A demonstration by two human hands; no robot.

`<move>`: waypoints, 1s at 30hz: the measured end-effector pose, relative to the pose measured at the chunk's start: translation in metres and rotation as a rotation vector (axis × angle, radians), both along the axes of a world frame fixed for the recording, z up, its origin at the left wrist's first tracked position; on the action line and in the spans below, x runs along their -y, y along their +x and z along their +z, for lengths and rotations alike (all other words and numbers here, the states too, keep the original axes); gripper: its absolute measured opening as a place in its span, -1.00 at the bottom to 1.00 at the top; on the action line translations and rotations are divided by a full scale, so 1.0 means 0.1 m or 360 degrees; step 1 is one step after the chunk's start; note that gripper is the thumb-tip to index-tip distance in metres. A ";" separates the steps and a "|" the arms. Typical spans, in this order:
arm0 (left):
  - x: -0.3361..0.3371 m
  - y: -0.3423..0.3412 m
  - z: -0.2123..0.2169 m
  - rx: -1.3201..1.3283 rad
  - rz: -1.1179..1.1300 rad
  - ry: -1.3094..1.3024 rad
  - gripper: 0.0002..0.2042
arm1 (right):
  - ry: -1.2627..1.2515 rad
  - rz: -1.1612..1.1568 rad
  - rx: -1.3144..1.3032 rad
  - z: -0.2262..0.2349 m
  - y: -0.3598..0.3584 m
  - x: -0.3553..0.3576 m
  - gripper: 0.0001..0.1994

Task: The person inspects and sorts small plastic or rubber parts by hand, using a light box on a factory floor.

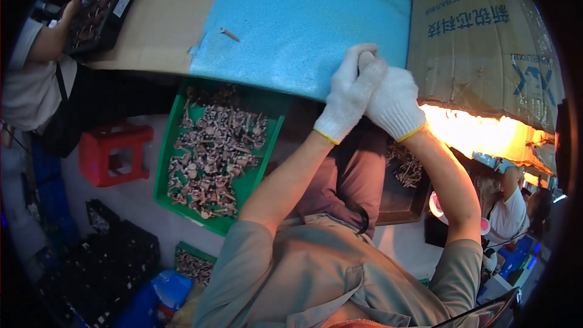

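Both my hands wear white knit gloves and are pressed together at the near edge of a blue foam sheet (291, 24). My left hand (349, 94) and my right hand (395, 100) are closed around a small part whose pale tip (366, 58) shows at the top; the rest of it is hidden. One loose small metal part (229, 34) lies on the blue sheet, up and to the left of my hands. A green tray (176, 115) full of several brownish metal parts sits below the table edge to my left.
A large cardboard box (480, 42) stands right of my hands, with a bright lamp glow beneath it. A dark tray (404, 200) with parts sits by my right leg. A red stool (115, 152) is at left. Another person (36, 79) works at the far left by a black tray (103, 6).
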State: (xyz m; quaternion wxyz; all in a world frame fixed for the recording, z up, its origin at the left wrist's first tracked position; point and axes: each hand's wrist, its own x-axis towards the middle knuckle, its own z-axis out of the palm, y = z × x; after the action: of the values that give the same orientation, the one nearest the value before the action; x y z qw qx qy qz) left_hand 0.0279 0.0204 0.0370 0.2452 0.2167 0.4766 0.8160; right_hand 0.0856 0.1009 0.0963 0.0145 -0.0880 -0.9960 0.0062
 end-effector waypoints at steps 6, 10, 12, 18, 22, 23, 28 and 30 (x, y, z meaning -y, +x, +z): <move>0.07 -0.07 -0.21 -0.0009 -0.0133 -0.0073 -0.57 | 0.0269 -0.0006 0.0085 -0.27 -0.03 -0.01 -0.75; 0.07 -0.13 -0.14 -0.0147 0.0070 -0.0244 -0.56 | 0.0177 0.0095 0.0184 -0.10 -0.03 -0.10 -0.75; 0.13 -0.05 -0.15 -0.0112 0.0125 -0.0236 -0.54 | -0.0653 -0.0431 -0.0185 -0.19 -0.05 -0.33 -0.70; 0.72 -0.07 0.07 0.0665 -0.0723 -0.0430 -0.56 | -0.1545 -0.0546 -0.0387 0.08 0.31 0.03 -0.56; 0.80 0.12 -0.07 0.0636 -0.0746 -0.0081 -0.63 | -0.1294 -0.0380 -0.0352 0.14 0.44 0.14 -0.56; 0.82 0.21 -0.02 0.0431 -0.0571 -0.0240 -0.65 | -0.1229 -0.0364 -0.0319 0.13 0.48 0.15 -0.56; 1.03 0.42 -0.12 -0.0777 -0.0023 -0.0508 -0.63 | -0.2629 -0.0915 -0.0100 -0.08 0.60 0.29 -0.67; 1.13 0.50 -0.04 -0.0217 -0.0231 -0.0336 -0.58 | -0.2288 -0.0697 -0.0314 -0.19 0.62 0.40 -0.63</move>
State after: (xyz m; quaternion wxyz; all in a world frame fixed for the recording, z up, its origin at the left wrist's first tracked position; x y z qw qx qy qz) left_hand 0.0778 -0.0927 0.0327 0.2921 0.2787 0.5582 0.7248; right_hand 0.1479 0.0606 0.0771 0.0435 -0.2705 -0.7006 0.6588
